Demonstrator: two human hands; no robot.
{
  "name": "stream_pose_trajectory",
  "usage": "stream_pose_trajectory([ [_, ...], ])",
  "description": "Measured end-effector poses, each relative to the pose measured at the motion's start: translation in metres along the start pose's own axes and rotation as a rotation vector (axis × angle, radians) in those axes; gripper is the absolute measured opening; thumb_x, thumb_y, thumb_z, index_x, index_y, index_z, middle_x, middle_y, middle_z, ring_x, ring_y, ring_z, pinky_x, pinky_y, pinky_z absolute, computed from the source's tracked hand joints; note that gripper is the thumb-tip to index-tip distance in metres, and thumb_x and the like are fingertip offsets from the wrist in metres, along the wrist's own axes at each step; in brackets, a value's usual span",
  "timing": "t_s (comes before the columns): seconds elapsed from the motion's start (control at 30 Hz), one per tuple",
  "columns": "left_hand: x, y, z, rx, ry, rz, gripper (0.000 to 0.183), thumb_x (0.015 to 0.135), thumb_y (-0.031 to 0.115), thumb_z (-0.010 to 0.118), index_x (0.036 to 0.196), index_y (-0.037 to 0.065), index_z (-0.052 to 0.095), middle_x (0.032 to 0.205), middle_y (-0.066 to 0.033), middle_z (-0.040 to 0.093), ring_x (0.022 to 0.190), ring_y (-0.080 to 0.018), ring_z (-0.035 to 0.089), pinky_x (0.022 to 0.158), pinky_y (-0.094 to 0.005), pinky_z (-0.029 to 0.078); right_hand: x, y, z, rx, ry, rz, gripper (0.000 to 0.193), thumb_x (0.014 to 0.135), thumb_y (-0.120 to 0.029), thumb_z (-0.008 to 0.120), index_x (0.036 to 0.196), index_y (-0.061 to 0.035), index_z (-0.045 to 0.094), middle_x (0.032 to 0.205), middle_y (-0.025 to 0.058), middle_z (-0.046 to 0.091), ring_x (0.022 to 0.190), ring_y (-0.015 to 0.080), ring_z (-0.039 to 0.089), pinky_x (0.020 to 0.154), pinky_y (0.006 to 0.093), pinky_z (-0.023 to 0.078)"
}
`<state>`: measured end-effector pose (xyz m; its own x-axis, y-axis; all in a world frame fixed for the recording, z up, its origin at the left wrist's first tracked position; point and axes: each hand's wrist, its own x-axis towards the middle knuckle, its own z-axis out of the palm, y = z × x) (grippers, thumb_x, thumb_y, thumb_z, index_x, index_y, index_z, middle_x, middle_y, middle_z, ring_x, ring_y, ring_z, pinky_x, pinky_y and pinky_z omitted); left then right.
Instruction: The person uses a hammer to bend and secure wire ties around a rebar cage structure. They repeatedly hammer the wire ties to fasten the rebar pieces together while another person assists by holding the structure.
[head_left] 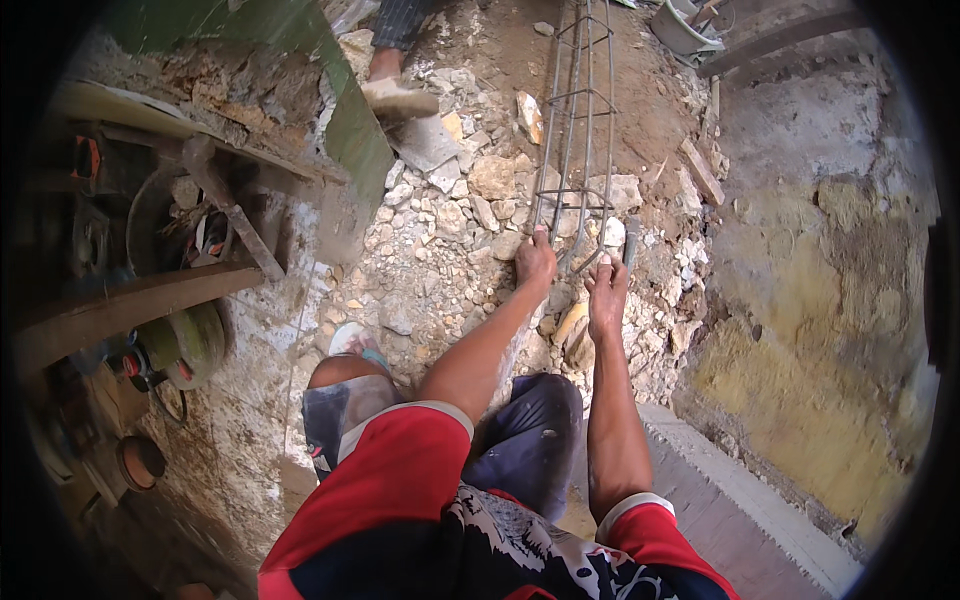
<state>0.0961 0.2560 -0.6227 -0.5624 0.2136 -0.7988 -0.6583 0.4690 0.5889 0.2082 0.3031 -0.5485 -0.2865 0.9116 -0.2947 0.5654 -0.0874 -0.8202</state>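
A long rebar cage point(572, 130), made of thin steel bars tied with square stirrups, stretches away from me over the rubble. My left hand point(537, 258) is closed round the near end of its left bar. At the near right end of the cage, my right hand point(606, 290) has its fingers closed on a bar end. Just beyond those fingers is a short dark piece point(631, 238); whether the hand holds it too is unclear. Pale broken stones point(493, 178) lie beneath and around the cage.
Another person's foot point(398, 98) rests on the rubble at the far left. A rough yellowish wall point(810, 300) and a concrete ledge point(730, 490) run along the right. A wooden beam point(140, 300) and green gas cylinder point(190, 345) are at left, a bucket point(684, 28) far right.
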Motion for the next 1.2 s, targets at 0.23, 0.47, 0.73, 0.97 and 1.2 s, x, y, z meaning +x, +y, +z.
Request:
stream_pose_trajectory([
  [0.23, 0.0, 0.002, -0.006, 0.111, 0.039, -0.01, 0.075, 0.101, 0.06, 0.031, 0.128, -0.002, 0.061, 0.129, -0.0282, 0.062, 0.12, -0.0464, 0.059, 0.104, -0.0522, 0.045, -0.028, -0.05, 0.023, -0.114, -0.189, 0.036, 0.055, 0.096, -0.05, 0.068, 0.114, 0.0015, 0.055, 0.089, 0.0051, 0.056, 0.08, 0.015, 0.053, 0.071, 0.0304, 0.047],
  [0.47, -0.006, 0.006, -0.006, 0.027, 0.029, 0.041, 0.07, 0.102, 0.051, 0.037, 0.116, -0.012, 0.065, 0.11, -0.0322, 0.068, 0.107, -0.0467, 0.065, 0.096, -0.0509, 0.046, -0.019, -0.045, 0.031, -0.244, -0.06, -0.023, 0.049, 0.087, -0.037, 0.08, 0.102, 0.004, 0.058, 0.076, 0.0021, 0.057, 0.068, 0.0132, 0.049, 0.061, 0.0314, 0.045],
  [0.73, 0.037, -0.022, -0.013, -0.116, -0.075, 0.014, 0.072, 0.101, 0.056, 0.034, 0.112, -0.008, 0.067, 0.115, -0.0303, 0.067, 0.11, -0.0434, 0.064, 0.099, -0.051, 0.046, -0.027, -0.049, 0.061, -0.393, -0.001, -0.084, 0.06, 0.082, -0.038, 0.079, 0.107, 0.0082, 0.051, 0.093, 0.0243, 0.07, 0.085, 0.0337, 0.07, 0.08, 0.0427, 0.055],
  [0.97, 0.018, -0.014, -0.06, 0.265, -0.048, 0.19, 0.055, 0.096, 0.045, 0.052, 0.111, -0.005, 0.069, 0.113, -0.0294, 0.069, 0.109, -0.0459, 0.065, 0.095, -0.0493, 0.05, -0.035, -0.033, 0.082, -0.489, 0.139, -0.233, 0.073, 0.077, -0.042, 0.081, 0.118, 0.0071, 0.047, 0.102, 0.0271, 0.066, 0.095, 0.043, 0.066, 0.084, 0.0485, 0.052],
  [1.2, -0.015, 0.021, -0.12, 0.24, -0.041, 0.29, 0.042, 0.093, 0.033, 0.058, 0.113, -0.002, 0.069, 0.111, -0.0257, 0.071, 0.105, -0.0389, 0.069, 0.091, -0.0453, 0.052, -0.064, -0.073, 0.092, -0.719, 0.044, -0.197, 0.071, 0.078, -0.041, 0.082, 0.125, -0.001, 0.047, 0.119, 0.0219, 0.059, 0.107, 0.0428, 0.062, 0.09, 0.0537, 0.047],
])
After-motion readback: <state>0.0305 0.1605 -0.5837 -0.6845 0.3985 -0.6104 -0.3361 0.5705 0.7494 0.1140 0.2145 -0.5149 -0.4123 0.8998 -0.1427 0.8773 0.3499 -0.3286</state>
